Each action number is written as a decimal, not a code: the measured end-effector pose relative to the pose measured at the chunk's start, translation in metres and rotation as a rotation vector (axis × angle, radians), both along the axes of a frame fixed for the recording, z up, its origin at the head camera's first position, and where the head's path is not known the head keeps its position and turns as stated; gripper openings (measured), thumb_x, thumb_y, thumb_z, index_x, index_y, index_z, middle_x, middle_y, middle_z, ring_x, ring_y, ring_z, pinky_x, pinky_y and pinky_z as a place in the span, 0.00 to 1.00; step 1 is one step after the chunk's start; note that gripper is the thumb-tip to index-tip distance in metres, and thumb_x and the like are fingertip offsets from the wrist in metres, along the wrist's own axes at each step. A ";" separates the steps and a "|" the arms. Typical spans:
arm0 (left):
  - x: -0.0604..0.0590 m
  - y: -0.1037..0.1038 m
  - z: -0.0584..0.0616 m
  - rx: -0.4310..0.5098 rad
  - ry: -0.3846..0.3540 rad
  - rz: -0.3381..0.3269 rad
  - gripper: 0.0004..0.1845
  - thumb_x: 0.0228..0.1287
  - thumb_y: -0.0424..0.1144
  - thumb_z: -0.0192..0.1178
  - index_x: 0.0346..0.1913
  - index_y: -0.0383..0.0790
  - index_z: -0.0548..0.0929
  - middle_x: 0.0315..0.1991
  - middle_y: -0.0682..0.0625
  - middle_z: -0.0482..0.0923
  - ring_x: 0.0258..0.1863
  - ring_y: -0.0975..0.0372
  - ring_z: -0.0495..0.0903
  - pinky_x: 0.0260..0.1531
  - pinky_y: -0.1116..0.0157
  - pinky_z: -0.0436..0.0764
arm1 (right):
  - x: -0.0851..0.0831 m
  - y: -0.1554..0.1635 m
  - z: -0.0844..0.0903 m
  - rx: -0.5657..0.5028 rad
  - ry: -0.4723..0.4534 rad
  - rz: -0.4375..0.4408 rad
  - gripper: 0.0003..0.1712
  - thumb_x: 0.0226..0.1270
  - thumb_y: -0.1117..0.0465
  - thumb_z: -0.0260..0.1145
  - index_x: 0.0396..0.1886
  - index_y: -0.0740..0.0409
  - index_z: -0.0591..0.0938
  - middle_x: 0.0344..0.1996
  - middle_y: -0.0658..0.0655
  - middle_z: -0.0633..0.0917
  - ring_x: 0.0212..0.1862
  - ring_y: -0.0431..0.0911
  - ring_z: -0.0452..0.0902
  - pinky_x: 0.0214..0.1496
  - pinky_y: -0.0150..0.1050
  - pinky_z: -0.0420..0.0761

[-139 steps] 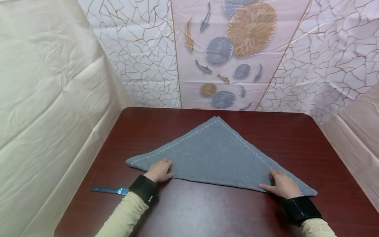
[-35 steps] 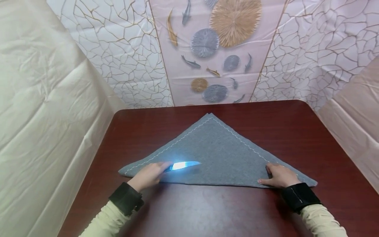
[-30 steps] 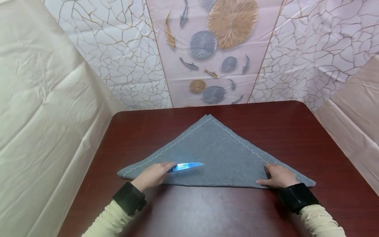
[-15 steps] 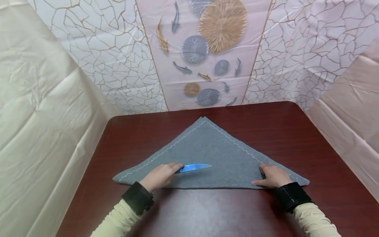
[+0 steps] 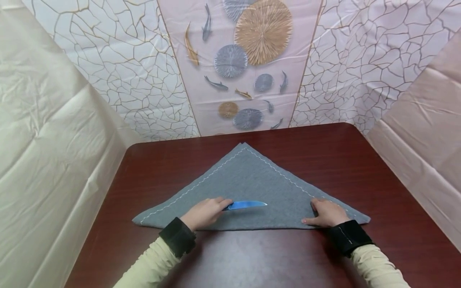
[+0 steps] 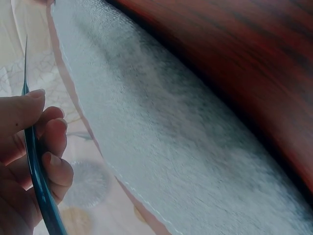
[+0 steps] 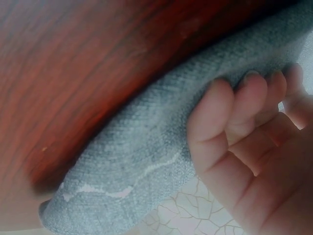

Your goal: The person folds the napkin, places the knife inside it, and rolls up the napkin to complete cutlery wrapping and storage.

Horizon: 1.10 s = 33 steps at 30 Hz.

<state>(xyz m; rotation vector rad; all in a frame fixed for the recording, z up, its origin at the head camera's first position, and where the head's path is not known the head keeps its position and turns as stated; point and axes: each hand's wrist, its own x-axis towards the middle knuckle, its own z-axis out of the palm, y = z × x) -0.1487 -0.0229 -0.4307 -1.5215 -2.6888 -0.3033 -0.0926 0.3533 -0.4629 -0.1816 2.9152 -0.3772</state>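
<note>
A grey cloth point(image 5: 248, 180), folded into a triangle with pale stitching along two sides, lies with its point toward the far edge. My left hand point(image 5: 207, 212) grips a blue knife point(image 5: 248, 205) by its handle, above the cloth's left half, the blade pointing right. In the left wrist view, fingers and thumb wrap the dark handle point(image 6: 40, 186), with the thin blade rising beyond the thumb. My right hand point(image 5: 327, 213) rests on the cloth near its right corner. The right wrist view shows its bent fingertips point(image 7: 215, 105) touching the cloth, with nothing held in the palm.
The dark red wooden table point(image 5: 252, 256) has rounded far corners. Behind it hangs a patterned backdrop point(image 5: 230, 96) with fish and round motifs. Pale cloth drapes point(image 5: 47, 160) stand at left and right. Black bands point(image 5: 178, 237) wrap both wrists.
The knife lay on the table at left at first; my left hand has taken it up and carried it right over the cloth. My right hand stays near the right corner. The view has shifted.
</note>
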 end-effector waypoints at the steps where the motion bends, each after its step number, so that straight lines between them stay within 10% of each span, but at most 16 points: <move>1: 0.000 0.003 0.000 -0.010 -0.002 -0.001 0.19 0.60 0.31 0.58 0.55 0.36 0.73 0.40 0.48 0.78 0.35 0.61 0.79 0.35 0.65 0.78 | 0.000 0.000 0.000 0.002 -0.004 0.000 0.30 0.42 0.39 0.71 0.24 0.57 0.69 0.18 0.51 0.68 0.21 0.44 0.62 0.24 0.39 0.62; 33: -0.011 0.061 -0.025 -0.190 -0.087 -0.030 0.16 0.60 0.29 0.57 0.51 0.43 0.78 0.39 0.52 0.80 0.37 0.63 0.79 0.37 0.67 0.76 | -0.003 0.002 -0.002 0.011 -0.033 -0.016 0.34 0.42 0.37 0.70 0.32 0.62 0.74 0.24 0.55 0.74 0.26 0.47 0.69 0.28 0.47 0.71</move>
